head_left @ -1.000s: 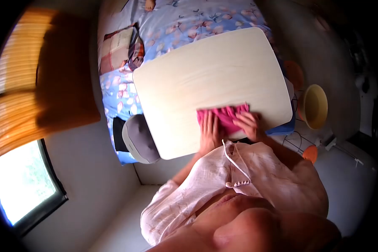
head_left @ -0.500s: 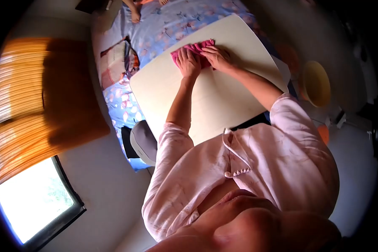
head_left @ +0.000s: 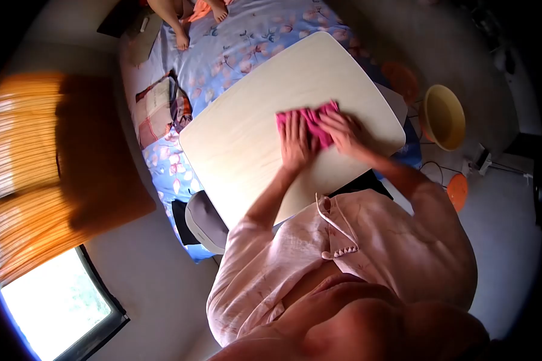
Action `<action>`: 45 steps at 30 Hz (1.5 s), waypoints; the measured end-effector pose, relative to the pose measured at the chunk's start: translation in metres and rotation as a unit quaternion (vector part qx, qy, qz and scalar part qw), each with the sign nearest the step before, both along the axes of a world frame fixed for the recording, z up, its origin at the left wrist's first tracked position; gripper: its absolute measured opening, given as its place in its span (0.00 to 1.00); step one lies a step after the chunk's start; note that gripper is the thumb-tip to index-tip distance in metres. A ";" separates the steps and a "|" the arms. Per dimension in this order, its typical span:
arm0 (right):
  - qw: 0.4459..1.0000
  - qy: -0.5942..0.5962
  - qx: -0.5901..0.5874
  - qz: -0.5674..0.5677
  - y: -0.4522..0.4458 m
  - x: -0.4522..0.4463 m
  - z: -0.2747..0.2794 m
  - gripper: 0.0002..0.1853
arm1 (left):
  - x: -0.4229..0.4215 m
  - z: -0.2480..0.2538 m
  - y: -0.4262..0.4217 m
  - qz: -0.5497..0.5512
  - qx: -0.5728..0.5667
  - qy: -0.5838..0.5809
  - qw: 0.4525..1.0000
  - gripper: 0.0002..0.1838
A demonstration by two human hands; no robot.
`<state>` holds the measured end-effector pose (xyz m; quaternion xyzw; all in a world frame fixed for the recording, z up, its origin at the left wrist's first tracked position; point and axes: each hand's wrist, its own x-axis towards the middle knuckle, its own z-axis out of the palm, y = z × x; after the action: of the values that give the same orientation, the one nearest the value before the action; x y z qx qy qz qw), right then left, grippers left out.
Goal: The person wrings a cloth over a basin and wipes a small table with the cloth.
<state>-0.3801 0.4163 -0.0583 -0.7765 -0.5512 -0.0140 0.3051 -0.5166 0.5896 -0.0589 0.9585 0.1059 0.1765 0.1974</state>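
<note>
A crumpled magenta cloth [head_left: 312, 122] lies on a pale cream tabletop [head_left: 253, 126] with rounded corners. My left hand [head_left: 297, 143] rests flat on the cloth's left part, its fingers stretched out and pointing away from me. On the cloth's right side is my right hand [head_left: 341, 132], fingers extended and slanting to the left, slightly blurred. Both palms face down, and neither hand's fingers are wrapped round the cloth. Parts of the cloth are hidden under the fingers.
Under and behind the table is a bed with a blue floral sheet [head_left: 235, 39]. Another person's bare legs [head_left: 173, 23] show at the top. A plaid bag [head_left: 155, 112] and grey rounded object [head_left: 206, 219] lie left. A yellow basin [head_left: 444, 117] and orange stool [head_left: 457, 191] stand right.
Both hands and the cloth first went from the near edge to the far side of the tabletop, then came back toward me and rightward to its middle. More of the other person's legs shows.
</note>
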 end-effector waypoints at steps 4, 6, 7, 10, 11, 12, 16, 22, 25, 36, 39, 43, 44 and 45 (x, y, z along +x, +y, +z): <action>0.994 0.007 0.044 -0.099 0.106 0.097 -0.025 0.25 | 0.103 -0.016 0.067 0.079 0.039 -0.021 0.996 0.41; 0.989 0.056 0.057 -0.123 0.118 0.108 -0.029 0.25 | 0.121 -0.019 0.069 0.117 0.028 0.009 0.993 0.39; 0.988 0.061 0.057 -0.130 0.111 0.106 -0.026 0.25 | 0.119 -0.020 0.065 0.110 0.029 0.014 0.993 0.39; 0.989 -0.056 0.066 -0.119 0.042 0.082 -0.029 0.23 | 0.089 -0.030 0.017 0.032 0.038 -0.062 0.997 0.37; 0.989 -0.060 0.080 -0.106 0.003 0.065 -0.024 0.23 | 0.064 -0.018 -0.012 -0.006 0.008 -0.077 0.997 0.37; 0.989 -0.066 0.021 -0.128 -0.036 0.037 -0.015 0.23 | 0.038 -0.008 -0.038 -0.048 0.009 -0.070 0.996 0.38; 0.983 -0.030 -0.069 -0.170 -0.143 -0.051 0.000 0.20 | -0.027 -0.009 -0.124 -0.077 -0.005 0.020 0.997 0.42; 0.981 -0.040 0.028 -0.186 -0.036 0.030 -0.003 0.22 | 0.068 -0.006 -0.040 -0.031 0.001 -0.053 0.998 0.42; 0.970 -0.070 0.085 -0.218 0.063 0.103 -0.018 0.17 | 0.139 -0.018 0.020 0.034 0.017 -0.064 0.997 0.38; 0.977 -0.062 -0.025 -0.202 -0.125 0.002 0.002 0.18 | 0.021 -0.002 -0.109 -0.073 -0.034 -0.040 0.996 0.38; 0.975 -0.034 -0.054 -0.215 -0.148 -0.023 0.011 0.19 | 0.004 -0.007 -0.136 -0.093 -0.048 -0.028 0.994 0.41; 0.972 -0.043 -0.014 -0.231 -0.093 0.023 0.010 0.19 | 0.053 -0.003 -0.093 -0.078 -0.048 -0.036 0.995 0.41; 0.971 -0.050 -0.004 -0.233 -0.066 0.047 0.012 0.19 | 0.077 -0.005 -0.074 -0.052 -0.019 -0.045 0.997 0.41; 0.970 -0.055 0.006 -0.235 -0.037 0.074 0.014 0.19 | 0.101 -0.010 -0.050 -0.026 0.010 -0.054 0.998 0.40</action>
<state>-0.3059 0.3795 -0.0446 -0.8806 -0.3691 -0.1311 0.2668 -0.4155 0.5393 -0.0691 0.9521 0.0681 0.2234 0.1973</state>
